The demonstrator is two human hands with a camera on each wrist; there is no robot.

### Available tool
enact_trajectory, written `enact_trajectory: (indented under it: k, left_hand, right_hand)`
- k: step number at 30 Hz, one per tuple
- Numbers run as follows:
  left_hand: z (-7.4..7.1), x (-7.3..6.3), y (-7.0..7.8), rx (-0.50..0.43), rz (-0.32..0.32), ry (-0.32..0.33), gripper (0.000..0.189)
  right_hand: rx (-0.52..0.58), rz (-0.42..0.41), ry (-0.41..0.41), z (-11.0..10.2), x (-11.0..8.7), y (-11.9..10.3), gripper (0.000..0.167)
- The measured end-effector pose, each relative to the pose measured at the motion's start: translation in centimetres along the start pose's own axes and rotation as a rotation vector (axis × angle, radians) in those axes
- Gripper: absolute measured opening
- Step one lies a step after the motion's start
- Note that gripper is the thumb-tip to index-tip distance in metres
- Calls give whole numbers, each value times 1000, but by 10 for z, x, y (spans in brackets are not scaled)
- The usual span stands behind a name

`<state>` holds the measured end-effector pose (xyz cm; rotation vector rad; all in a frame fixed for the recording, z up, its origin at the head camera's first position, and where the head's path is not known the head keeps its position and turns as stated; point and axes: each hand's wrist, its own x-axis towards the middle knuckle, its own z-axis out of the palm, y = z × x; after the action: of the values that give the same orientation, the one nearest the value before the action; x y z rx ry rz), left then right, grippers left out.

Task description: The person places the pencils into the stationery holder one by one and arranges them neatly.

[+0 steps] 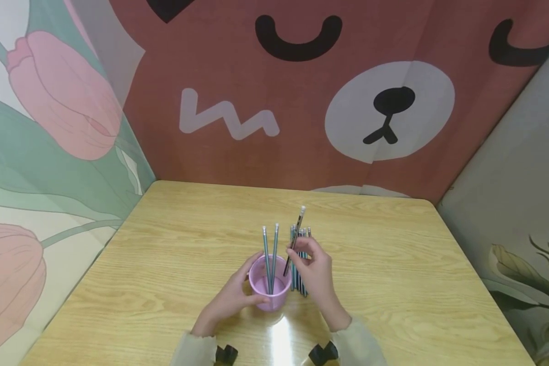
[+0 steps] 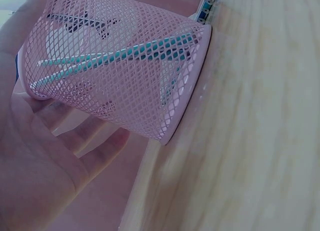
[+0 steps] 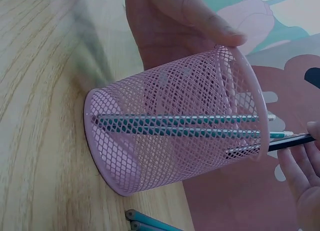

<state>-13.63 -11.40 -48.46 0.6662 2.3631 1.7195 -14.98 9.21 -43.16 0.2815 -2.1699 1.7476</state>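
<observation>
Over the mouth of the pink mesh cup (image 1: pixel 280 303), I see the fingers of the right hand (image 1: pixel 316 265) pinched on a dark pencil (image 1: pixel 298 226), its lower end inside the rim. The left hand (image 1: pixel 232 293) has its fingers wrapped round the cup's side. Two teal pencils (image 1: pixel 275 246) lean inside; just right of the cup, a row of pencils (image 1: pixel 299 283) lies on the desk (image 1: pixel 393 264).

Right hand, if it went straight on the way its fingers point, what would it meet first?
Probably the two slim teal pencils with white ends, standing in the round pink mesh cup; depth is unclear, so the cup's rim might come first.
</observation>
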Motion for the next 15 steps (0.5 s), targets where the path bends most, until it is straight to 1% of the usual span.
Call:
enact_trajectory:
  k: [1, 6, 11, 13, 15]
  left_hand:
    - [0, 0, 0, -1, -3, 2, 99]
    - [0, 0, -2, 5, 24, 2, 99]
    - [-1, 0, -3, 16, 41, -2, 98]
    - [-1, 0, -4, 18, 41, -2, 98]
    - [-1, 0, -3, 15, 38, 0, 98]
  right_hand:
    - [2, -7, 1, 0, 0, 0, 17]
    - [4, -23, 11, 1, -1, 3, 18]
    - [-10, 14, 19, 2, -1, 2, 19]
    - [-20, 31, 19, 2, -1, -1, 19]
    - [-25, 27, 11, 2, -2, -7, 19]
